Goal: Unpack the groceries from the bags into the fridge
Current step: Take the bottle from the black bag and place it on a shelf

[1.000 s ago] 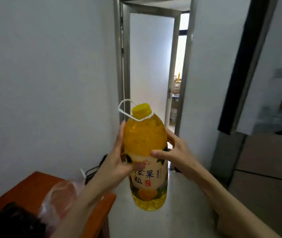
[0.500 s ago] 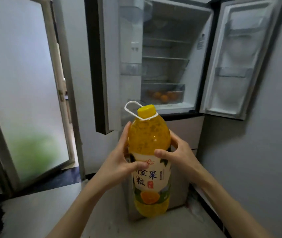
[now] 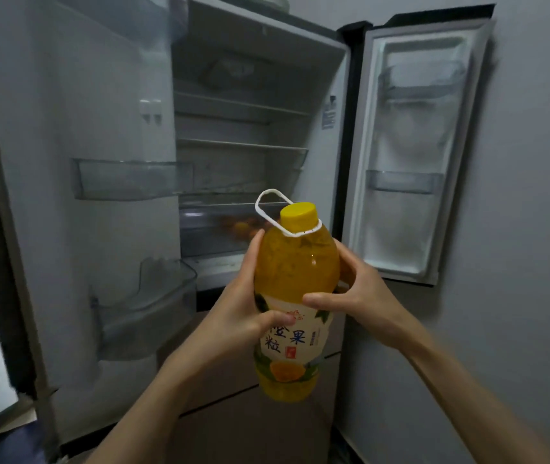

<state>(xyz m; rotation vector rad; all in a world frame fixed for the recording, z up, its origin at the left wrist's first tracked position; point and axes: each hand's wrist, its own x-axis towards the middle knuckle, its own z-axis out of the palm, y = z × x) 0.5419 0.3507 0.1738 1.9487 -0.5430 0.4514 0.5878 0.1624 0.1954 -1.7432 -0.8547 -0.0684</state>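
I held the juice bottle (image 3: 295, 306) upright in front of the open fridge (image 3: 243, 128), at chest height, off any shelf. It was clear rounded plastic full of orange liquid, with a smooth yellow cap (image 3: 298, 216), a thin white loop handle (image 3: 272, 209) at the neck, and a glossy paper label with an orange picture. My left hand (image 3: 238, 313) wrapped its left side, my right hand (image 3: 355, 299) its right, both clamped on it. Behind it were flat shelves, a translucent crisper drawer (image 3: 213, 229) holding blurry orange fruit, and clear door bins (image 3: 133, 179).
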